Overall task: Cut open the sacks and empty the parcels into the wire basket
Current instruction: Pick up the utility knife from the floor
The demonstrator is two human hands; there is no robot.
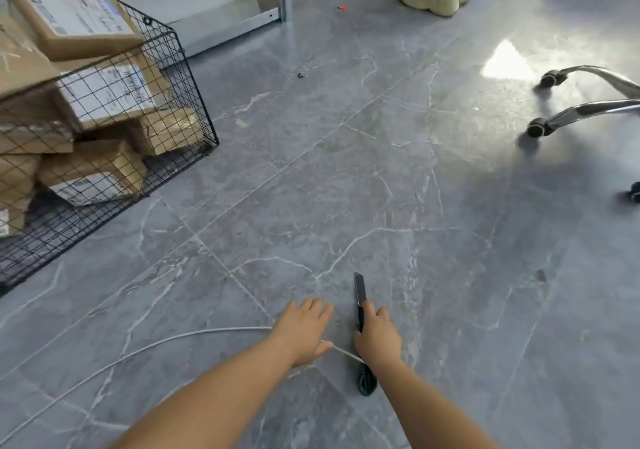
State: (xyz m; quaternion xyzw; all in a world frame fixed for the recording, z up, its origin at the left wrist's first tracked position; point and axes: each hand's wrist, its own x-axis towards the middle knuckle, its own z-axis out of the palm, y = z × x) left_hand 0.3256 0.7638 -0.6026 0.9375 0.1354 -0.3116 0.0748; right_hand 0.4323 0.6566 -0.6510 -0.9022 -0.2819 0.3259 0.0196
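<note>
Grey floor [381, 171] bearing wire basket [69, 233], parcels [79, 22] filling it. Right grip [377, 337] clasping knife [360, 289]; left grip [304, 330] lying released at cord [207, 333]. No sack showing; keeping blade pointing away seeming wise.

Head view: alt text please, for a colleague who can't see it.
A person's right hand holds a black utility knife low over a grey tiled floor, blade end pointing forward, while the left hand lies over a white cord that trails off left. At upper left, a black wire basket holds brown cardboard parcels.
</note>
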